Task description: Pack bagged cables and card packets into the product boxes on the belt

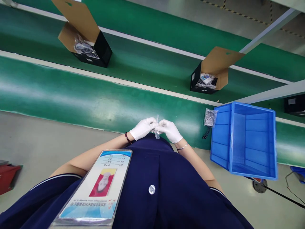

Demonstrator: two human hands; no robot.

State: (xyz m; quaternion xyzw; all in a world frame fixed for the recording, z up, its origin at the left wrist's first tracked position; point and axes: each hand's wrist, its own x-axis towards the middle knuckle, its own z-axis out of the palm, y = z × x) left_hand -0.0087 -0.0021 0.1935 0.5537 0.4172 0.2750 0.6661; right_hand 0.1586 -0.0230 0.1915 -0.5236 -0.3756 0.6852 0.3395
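A small clear plastic bag [157, 135] is pinched between my two hands, just in front of my body at the bench's near edge. My left hand [144, 128], in a white glove, has its fingers closed on the bag from the left. From the right, my right hand [169, 129], gloved in white too, grips the same bag with thumb and fingertips. The fingertips of both hands meet and hide the bag's middle. What the bag contains, if anything, is too small to make out.
A blue plastic bin [231, 140] stands to the right, beside a clear bag of small grey pieces [209, 118] and a black cable [206, 133]. Two open cartons, left [102, 47] and right [197, 79], hold bagged items on the green line [147, 68]. A metal post [264, 31] rises at right.
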